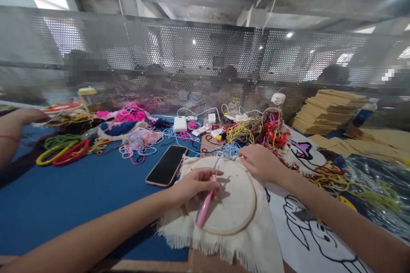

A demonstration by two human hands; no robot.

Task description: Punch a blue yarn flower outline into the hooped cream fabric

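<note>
Fringed cream cloth [253, 247] lies closest to the viewer at the near table edge, stretched in a round wooden embroidery hoop [238, 222] that rests on it. Both of the wearer's forearms enter from below and meet over the hoop.

Left hand [192, 185]: fingers curled closed around a pink punch needle [205, 204], held pen-fashion with its tip set on the taut cloth inside the hoop and its pink handle slanting back toward the viewer. A strand of pale blue yarn [229, 151] runs from the tool's upper end toward the far rim of the hoop; whether it passes through the needle cannot be told at this sharpness.

Right hand [261, 163]: laid palm down on the hoop's far right rim, fingers bent and pressing on the rim and cloth. It appears to steady rather than clasp; no object is enclosed in it.

Surroundings: a dark smartphone [166, 165] lies face up on the blue table [64, 204], just left of the cloth. A white sheet with a black outline drawing [307, 230] sits under and to the right of the cloth. Beyond the hoop lies a tangle of red, yellow and green yarn [265, 130]; pink and blue yarn [134, 115] lies farther left, near yellow and red plastic hoops [64, 153]. Another person's arm [13, 130] rests at the left edge. Stacked brown boards [326, 111] stand at the far right, before a perforated metal screen [205, 59].
</note>
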